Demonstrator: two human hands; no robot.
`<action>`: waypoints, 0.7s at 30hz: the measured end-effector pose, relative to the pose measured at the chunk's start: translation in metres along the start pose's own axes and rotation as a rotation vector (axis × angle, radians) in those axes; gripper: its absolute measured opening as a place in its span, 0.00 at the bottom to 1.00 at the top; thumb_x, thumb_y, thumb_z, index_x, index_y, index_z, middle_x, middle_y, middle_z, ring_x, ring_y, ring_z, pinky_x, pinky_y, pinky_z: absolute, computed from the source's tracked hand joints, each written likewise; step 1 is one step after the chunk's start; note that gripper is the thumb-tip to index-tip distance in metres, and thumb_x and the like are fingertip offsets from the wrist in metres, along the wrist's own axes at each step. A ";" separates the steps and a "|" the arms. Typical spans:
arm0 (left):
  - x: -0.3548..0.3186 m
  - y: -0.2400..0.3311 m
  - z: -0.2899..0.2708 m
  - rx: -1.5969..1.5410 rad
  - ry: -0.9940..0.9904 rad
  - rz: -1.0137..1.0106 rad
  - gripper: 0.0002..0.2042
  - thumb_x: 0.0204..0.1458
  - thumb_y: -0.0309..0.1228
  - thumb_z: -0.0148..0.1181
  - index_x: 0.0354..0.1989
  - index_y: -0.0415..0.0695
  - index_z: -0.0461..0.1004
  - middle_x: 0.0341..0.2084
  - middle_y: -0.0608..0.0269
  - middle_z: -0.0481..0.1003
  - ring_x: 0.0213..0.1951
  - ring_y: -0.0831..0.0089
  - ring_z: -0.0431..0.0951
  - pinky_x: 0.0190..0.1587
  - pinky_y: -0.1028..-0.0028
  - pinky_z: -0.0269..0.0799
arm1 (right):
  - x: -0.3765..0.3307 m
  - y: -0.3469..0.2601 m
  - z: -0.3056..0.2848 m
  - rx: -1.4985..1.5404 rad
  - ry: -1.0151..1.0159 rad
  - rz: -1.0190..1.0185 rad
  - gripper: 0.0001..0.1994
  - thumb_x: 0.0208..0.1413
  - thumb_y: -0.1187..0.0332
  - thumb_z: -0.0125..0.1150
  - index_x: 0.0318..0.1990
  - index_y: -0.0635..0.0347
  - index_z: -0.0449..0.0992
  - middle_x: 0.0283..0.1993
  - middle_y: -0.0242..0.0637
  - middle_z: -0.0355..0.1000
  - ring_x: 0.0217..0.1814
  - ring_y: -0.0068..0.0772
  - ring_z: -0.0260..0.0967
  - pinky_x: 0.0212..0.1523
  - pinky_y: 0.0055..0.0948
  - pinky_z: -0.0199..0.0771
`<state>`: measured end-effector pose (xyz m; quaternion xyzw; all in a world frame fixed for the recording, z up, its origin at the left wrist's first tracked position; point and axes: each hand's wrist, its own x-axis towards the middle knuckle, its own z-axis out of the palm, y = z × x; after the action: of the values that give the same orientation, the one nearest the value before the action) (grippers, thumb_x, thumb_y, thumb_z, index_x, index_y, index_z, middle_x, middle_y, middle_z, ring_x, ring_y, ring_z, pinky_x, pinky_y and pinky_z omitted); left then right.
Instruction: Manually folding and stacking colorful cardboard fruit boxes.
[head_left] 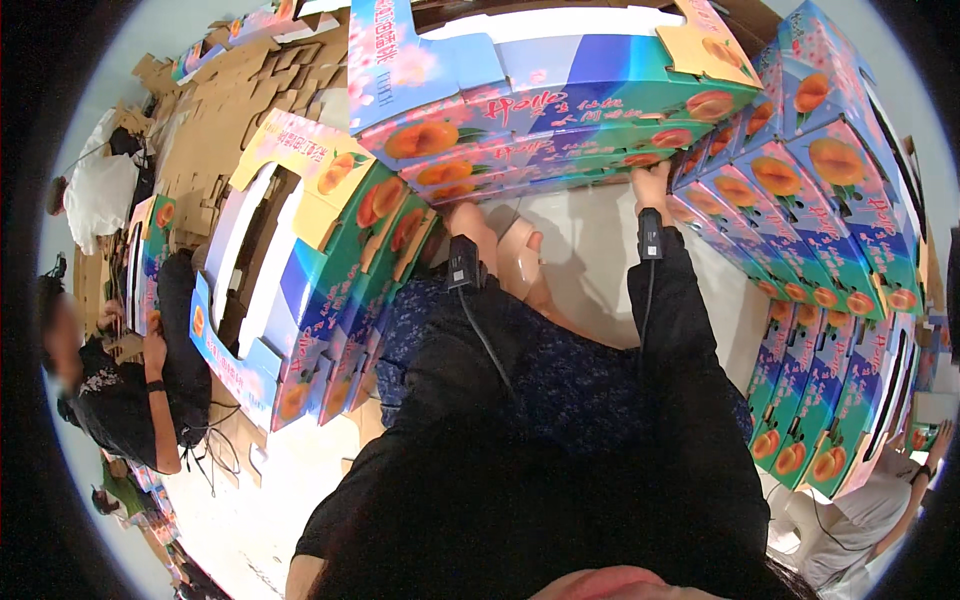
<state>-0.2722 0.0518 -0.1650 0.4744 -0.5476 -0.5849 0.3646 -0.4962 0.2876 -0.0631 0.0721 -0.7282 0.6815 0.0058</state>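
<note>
In front of me is a stack of cardboard fruit cartons (560, 130), printed with orange fruit on blue, green and pink, each with a cut-out in its top. My right hand (652, 188) grips the lower edge of this stack near its right corner, fingers curled against the cardboard. At the lower left edge, my left hand (474, 226) reaches in against the stack; its fingers are hidden by the cartons. Both wrists carry small black devices with cables. Between my arms, a foot (522, 262) shows on the pale floor.
Another group of upright cartons (310, 270) stands close on my left. Rows of stacked cartons (800, 190) rise on my right. Flat brown cardboard pieces (240, 100) cover the far left floor. A person in black (130, 390) handles a carton at left; another person's arm (915, 490) shows at lower right.
</note>
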 end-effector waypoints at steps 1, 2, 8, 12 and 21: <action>0.002 0.000 0.006 0.016 0.020 0.001 0.23 0.46 0.22 0.53 0.55 0.44 0.64 0.44 0.59 0.71 0.46 0.64 0.70 0.50 0.68 0.63 | 0.006 0.003 -0.002 -0.047 -0.017 -0.046 0.26 0.40 0.84 0.48 0.53 0.61 0.61 0.50 0.35 0.65 0.52 0.31 0.62 0.53 0.26 0.58; 0.005 0.002 0.009 0.033 0.044 0.000 0.24 0.46 0.21 0.53 0.56 0.44 0.64 0.45 0.59 0.71 0.46 0.64 0.70 0.51 0.68 0.62 | 0.011 0.006 -0.004 -0.094 -0.033 -0.092 0.27 0.40 0.84 0.49 0.53 0.61 0.61 0.50 0.36 0.65 0.53 0.32 0.62 0.55 0.27 0.57; -0.001 0.032 0.008 -0.139 0.068 -0.180 0.23 0.44 0.21 0.54 0.52 0.44 0.65 0.42 0.60 0.71 0.44 0.65 0.70 0.48 0.69 0.64 | 0.000 0.022 -0.001 -0.069 -0.121 -0.034 0.21 0.42 0.79 0.52 0.48 0.67 0.63 0.48 0.46 0.68 0.52 0.37 0.65 0.55 0.30 0.60; -0.021 0.062 0.018 -0.330 0.049 -0.376 0.21 0.43 0.21 0.55 0.49 0.45 0.67 0.40 0.60 0.70 0.42 0.66 0.71 0.45 0.70 0.66 | 0.011 0.027 -0.017 -0.077 -0.084 0.014 0.21 0.42 0.78 0.52 0.48 0.69 0.62 0.47 0.45 0.68 0.51 0.36 0.65 0.54 0.29 0.61; 0.048 -0.017 -0.057 0.083 -0.063 0.269 0.17 0.42 0.21 0.55 0.43 0.46 0.68 0.33 0.63 0.68 0.35 0.69 0.70 0.38 0.74 0.68 | -0.010 -0.023 0.043 -0.095 -0.063 0.070 0.29 0.42 0.74 0.52 0.56 0.70 0.57 0.50 0.53 0.66 0.54 0.44 0.64 0.56 0.29 0.58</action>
<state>-0.2295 -0.0086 -0.1866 0.3927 -0.6411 -0.5223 0.4024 -0.4795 0.2442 -0.0444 0.0676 -0.7617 0.6432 -0.0377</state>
